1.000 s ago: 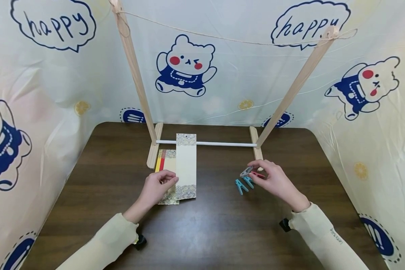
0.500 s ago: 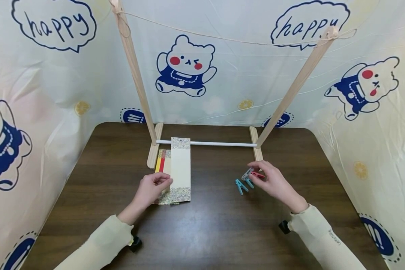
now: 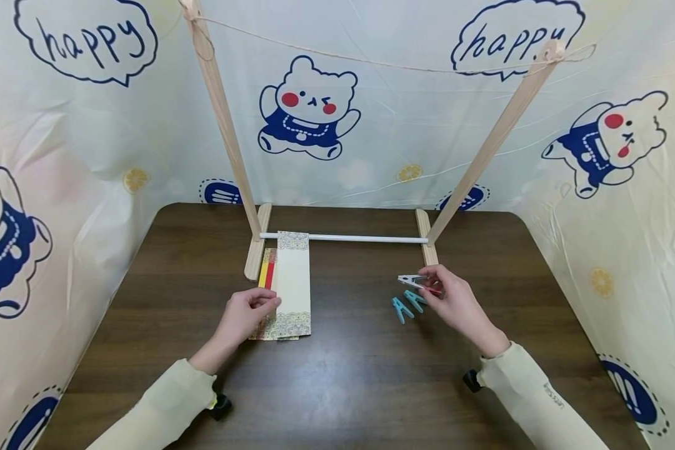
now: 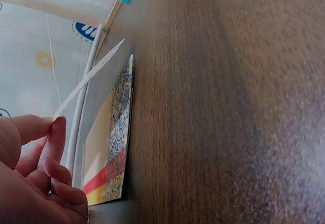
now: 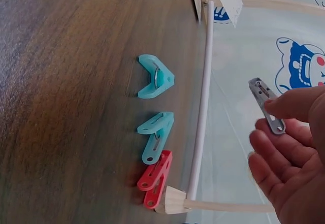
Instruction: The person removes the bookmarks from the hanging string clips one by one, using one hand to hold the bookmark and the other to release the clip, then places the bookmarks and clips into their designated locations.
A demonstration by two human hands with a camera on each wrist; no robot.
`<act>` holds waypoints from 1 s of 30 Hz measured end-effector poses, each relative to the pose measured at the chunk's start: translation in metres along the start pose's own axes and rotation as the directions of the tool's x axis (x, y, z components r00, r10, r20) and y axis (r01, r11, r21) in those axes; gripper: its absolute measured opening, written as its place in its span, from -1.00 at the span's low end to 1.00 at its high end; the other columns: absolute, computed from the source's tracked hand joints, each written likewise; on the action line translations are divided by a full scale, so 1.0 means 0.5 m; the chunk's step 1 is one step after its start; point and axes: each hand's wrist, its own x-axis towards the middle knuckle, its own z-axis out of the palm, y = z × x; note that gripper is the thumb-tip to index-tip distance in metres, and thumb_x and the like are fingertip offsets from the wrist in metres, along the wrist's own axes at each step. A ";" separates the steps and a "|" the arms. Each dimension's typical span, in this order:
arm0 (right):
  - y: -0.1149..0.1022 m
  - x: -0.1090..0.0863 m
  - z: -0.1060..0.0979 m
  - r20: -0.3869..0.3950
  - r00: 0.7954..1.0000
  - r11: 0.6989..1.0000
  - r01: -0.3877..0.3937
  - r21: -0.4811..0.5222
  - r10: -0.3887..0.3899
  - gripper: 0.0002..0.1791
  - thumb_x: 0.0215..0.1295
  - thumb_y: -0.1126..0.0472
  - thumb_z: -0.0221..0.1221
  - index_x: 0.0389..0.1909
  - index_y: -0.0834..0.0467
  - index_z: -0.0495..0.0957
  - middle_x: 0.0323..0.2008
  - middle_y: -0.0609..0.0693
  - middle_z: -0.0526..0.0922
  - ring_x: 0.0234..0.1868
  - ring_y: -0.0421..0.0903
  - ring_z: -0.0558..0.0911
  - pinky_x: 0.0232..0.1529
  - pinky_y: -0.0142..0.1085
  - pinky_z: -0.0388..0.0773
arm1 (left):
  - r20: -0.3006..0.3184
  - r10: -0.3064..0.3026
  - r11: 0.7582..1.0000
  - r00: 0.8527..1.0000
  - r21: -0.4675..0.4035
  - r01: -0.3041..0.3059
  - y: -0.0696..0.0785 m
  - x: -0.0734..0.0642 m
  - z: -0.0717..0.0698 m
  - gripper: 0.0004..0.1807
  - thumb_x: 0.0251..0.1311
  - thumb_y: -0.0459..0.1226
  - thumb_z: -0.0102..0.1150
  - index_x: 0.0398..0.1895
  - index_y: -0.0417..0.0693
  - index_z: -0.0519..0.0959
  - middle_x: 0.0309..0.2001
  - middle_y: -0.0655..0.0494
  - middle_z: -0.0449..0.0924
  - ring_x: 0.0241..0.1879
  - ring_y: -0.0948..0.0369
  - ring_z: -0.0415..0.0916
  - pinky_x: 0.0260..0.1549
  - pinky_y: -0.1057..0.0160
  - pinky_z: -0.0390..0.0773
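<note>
My left hand (image 3: 249, 319) pinches the left edge of a long cream paper card (image 3: 294, 281) with patterned bands at both ends. In the left wrist view this card (image 4: 91, 76) is raised and tilted above the table. Beneath it lies another card (image 4: 114, 132) with the same pattern and red and yellow stripes. Over on the right, my right hand (image 3: 454, 303) holds a grey clothespin (image 5: 265, 104) between thumb and fingers, lifted off the tabletop. Two blue clothespins (image 5: 156, 76) and a red clothespin (image 5: 155, 178) lie just below that hand.
Behind the cards stands a wooden frame with a left post (image 3: 225, 125), a right post (image 3: 495, 144) and a white crossbar (image 3: 371, 239) low down. A thin string (image 3: 337, 50) spans the post tops. Patterned cloth (image 3: 382, 144) surrounds the brown table (image 3: 343, 400).
My left hand has shifted left with the cream card, which now overlaps the striped card more. The grey clothespin has turned in my right hand and points left.
</note>
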 end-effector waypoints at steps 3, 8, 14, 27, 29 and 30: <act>0.005 0.001 0.005 0.001 1.000 0.999 0.015 -0.029 -0.015 -0.52 0.27 0.44 0.39 0.21 0.25 0.56 -0.10 0.18 0.70 -0.20 0.01 0.68 -0.13 -0.09 0.74 | -0.003 -0.001 1.000 1.000 0.011 0.001 -0.002 0.000 -0.001 -0.78 0.34 -0.29 0.37 -0.10 -0.31 0.72 -0.32 -0.02 0.75 -0.39 0.21 0.49 -0.43 0.34 0.47; 0.006 0.002 0.015 0.003 0.999 0.991 0.034 -0.126 -0.033 -0.61 0.28 0.35 0.39 0.12 0.22 0.63 -0.21 0.09 0.69 -0.30 -0.02 0.60 -0.26 -0.15 0.67 | 0.000 -0.004 1.000 1.000 0.025 0.004 -0.007 0.002 -0.004 -0.79 0.33 -0.30 0.37 -0.11 -0.31 0.73 -0.35 -0.01 0.75 -0.40 0.21 0.50 -0.44 0.34 0.48; -0.005 0.006 0.025 0.048 0.998 0.989 -0.022 -0.145 0.029 -0.66 0.26 0.31 0.40 0.03 0.20 0.59 -0.35 0.02 0.66 -0.47 -0.13 0.46 -0.49 -0.28 0.41 | 0.019 -0.018 0.998 1.000 0.053 0.017 -0.008 0.008 -0.008 -0.79 0.34 -0.29 0.36 -0.13 -0.31 0.73 -0.36 0.02 0.74 -0.41 0.26 0.51 -0.44 0.36 0.49; -0.015 0.006 0.061 0.040 0.999 0.977 0.044 -0.208 -0.036 -0.68 0.23 0.24 0.46 -0.04 0.19 0.65 -0.17 0.13 0.60 -0.24 -0.05 0.48 -0.25 -0.14 0.53 | 0.074 -0.058 0.993 0.996 0.109 0.050 -0.010 0.023 -0.018 -0.76 0.32 -0.27 0.39 -0.15 -0.33 0.74 -0.28 -0.10 0.78 -0.34 0.20 0.58 -0.39 0.28 0.53; -0.015 0.006 0.064 0.035 0.998 0.975 0.052 -0.218 -0.046 -0.69 0.22 0.23 0.46 -0.05 0.18 0.65 -0.18 0.12 0.60 -0.24 -0.05 0.48 -0.25 -0.15 0.52 | 0.080 -0.061 0.992 0.995 0.116 0.051 -0.011 0.026 -0.019 -0.75 0.32 -0.26 0.39 -0.15 -0.33 0.74 -0.29 -0.10 0.78 -0.35 0.19 0.57 -0.39 0.27 0.53; -0.016 0.006 0.066 0.036 0.998 0.974 0.054 -0.220 -0.047 -0.69 0.22 0.22 0.47 -0.06 0.18 0.65 -0.19 0.11 0.60 -0.24 -0.05 0.48 -0.25 -0.15 0.52 | 0.082 -0.061 0.991 0.995 0.120 0.051 -0.010 0.028 -0.019 -0.75 0.32 -0.26 0.39 -0.15 -0.33 0.74 -0.29 -0.09 0.78 -0.35 0.19 0.57 -0.39 0.27 0.52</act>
